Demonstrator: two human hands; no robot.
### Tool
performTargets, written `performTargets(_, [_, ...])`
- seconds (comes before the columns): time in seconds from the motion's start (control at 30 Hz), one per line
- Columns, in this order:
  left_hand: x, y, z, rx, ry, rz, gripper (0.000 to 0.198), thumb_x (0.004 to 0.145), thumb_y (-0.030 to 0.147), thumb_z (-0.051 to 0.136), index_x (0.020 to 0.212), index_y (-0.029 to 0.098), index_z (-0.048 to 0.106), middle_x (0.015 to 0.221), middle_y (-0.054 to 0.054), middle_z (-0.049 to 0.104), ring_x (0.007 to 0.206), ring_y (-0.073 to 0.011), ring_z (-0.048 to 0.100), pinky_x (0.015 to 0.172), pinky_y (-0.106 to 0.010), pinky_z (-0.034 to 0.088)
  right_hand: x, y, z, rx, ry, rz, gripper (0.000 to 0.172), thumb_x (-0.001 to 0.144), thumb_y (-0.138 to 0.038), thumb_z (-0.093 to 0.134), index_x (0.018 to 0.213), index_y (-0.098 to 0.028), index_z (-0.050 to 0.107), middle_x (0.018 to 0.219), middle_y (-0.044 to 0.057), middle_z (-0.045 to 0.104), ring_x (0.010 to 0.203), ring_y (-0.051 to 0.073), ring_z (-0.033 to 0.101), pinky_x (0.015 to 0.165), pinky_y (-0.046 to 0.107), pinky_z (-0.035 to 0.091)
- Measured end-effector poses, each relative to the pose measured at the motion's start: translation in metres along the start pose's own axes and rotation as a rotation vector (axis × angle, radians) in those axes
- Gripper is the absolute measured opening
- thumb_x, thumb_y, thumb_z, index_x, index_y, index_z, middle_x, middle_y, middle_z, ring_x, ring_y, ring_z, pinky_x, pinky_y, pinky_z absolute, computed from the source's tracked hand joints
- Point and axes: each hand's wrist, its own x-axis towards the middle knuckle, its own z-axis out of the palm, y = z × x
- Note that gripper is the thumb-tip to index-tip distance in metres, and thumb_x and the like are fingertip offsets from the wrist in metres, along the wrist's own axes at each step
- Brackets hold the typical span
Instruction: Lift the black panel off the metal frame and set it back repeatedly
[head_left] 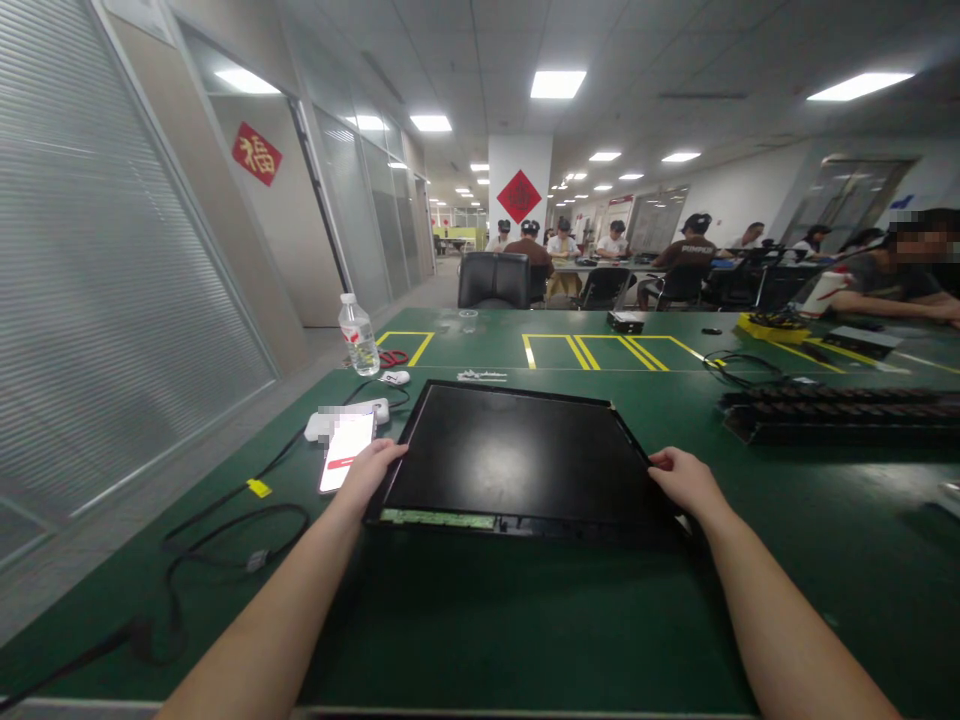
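A black flat display panel (517, 455) is held between my two hands over the green table. Along its near edge a strip of green circuit board (439, 519) shows at the left. My left hand (373, 470) grips the panel's left edge, thumb on top and the other fingers hidden beneath. On the right edge, my right hand (688, 480) is closed with its fingertips at the frame. A lit phone (348, 455) lies just left of my left hand. Whether the panel's far edge touches the table, I cannot tell.
A water bottle (360, 338), red-handled scissors (393, 358) and a white power strip (315, 428) with black cable (225, 520) are at the left. Dark slotted racks (840, 410) and a yellow tray (772, 330) stand right. A person (900, 275) sits at the right; others work behind.
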Motion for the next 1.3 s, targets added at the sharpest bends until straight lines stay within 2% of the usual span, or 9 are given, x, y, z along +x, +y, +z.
performTargets(0.13, [-0.001,0.005,0.003,0.002,0.001,-0.061,0.009,0.068,0.025,0.066,0.066,0.021,0.059,0.054,0.002,0.061,0.050,-0.0169,0.059,0.049,-0.025,0.046,0.003,-0.002,0.000,-0.048,-0.022,-0.011,0.019,0.081,-0.019,0.061,0.096,-0.020,0.072,0.099,0.008,0.075,0.086,0.021,0.069,0.068,0.027,0.047])
performTargets(0.5, [-0.009,0.011,0.004,0.022,0.034,-0.057,0.012,0.076,0.020,0.065,0.066,0.021,0.060,0.053,0.003,0.061,0.047,-0.0158,0.058,0.048,-0.025,0.045,0.011,0.004,0.007,-0.102,-0.024,-0.042,0.022,0.080,-0.019,0.059,0.098,-0.019,0.070,0.099,0.010,0.074,0.084,0.022,0.069,0.071,0.030,0.047])
performTargets(0.87, [-0.014,0.014,0.004,0.011,0.054,-0.039,0.008,0.075,0.020,0.067,0.069,0.020,0.062,0.056,0.002,0.064,0.053,-0.0175,0.062,0.052,-0.025,0.048,0.003,-0.009,0.002,-0.179,-0.002,-0.030,0.021,0.080,-0.017,0.058,0.097,-0.021,0.069,0.102,0.011,0.073,0.088,0.025,0.069,0.068,0.031,0.046])
performTargets(1.13, [-0.015,0.015,0.004,0.029,0.059,-0.046,0.015,0.076,0.019,0.067,0.064,0.021,0.058,0.050,0.004,0.059,0.048,-0.0152,0.058,0.047,-0.023,0.045,0.004,-0.001,0.007,-0.129,0.005,-0.047,0.023,0.083,-0.018,0.056,0.101,-0.020,0.070,0.104,0.010,0.074,0.091,0.023,0.069,0.074,0.030,0.047])
performTargets(1.3, [-0.012,0.012,0.004,-0.031,0.051,-0.110,0.013,0.077,0.019,0.069,0.067,0.021,0.061,0.051,0.004,0.062,0.046,-0.0152,0.060,0.046,-0.023,0.047,0.003,0.005,0.009,-0.053,0.012,-0.070,0.024,0.084,-0.018,0.058,0.105,-0.019,0.070,0.106,0.009,0.074,0.093,0.021,0.069,0.076,0.028,0.047])
